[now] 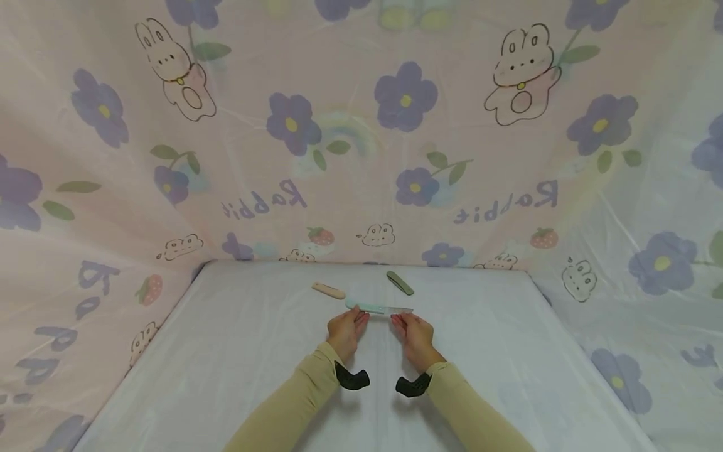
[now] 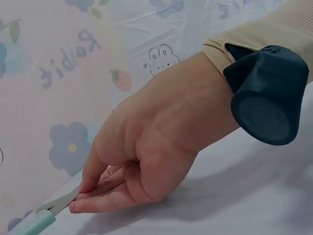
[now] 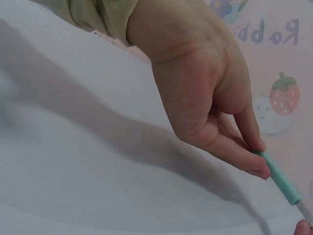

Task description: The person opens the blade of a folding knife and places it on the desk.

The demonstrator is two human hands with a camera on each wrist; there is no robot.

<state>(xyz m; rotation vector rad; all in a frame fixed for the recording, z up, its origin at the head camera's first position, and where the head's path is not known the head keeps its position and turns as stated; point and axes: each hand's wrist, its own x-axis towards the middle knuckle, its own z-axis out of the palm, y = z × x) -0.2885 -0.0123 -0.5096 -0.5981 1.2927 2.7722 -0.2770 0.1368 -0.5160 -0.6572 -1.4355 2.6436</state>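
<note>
A folding knife with a mint-green handle (image 1: 367,307) is unfolded before me, its metal blade (image 1: 398,310) extending to the right. My left hand (image 1: 343,331) pinches the handle between thumb and fingers. With its fingertips, my right hand (image 1: 417,336) pinches the blade. In the left wrist view, the hand on the blade (image 2: 63,201) shows close up, with part of the handle (image 2: 35,224) at the lower left corner. The right wrist view shows the hand gripping the handle (image 3: 281,178); a fingertip of the other hand touches the blade at the lower right edge.
Beyond my left hand lies a folded beige knife (image 1: 329,290). A folded olive-green knife (image 1: 400,283) lies farther back on the white table (image 1: 271,320). Patterned cloth (image 1: 350,182) rises behind and at both sides. Black devices (image 1: 351,378) sit on my wrists.
</note>
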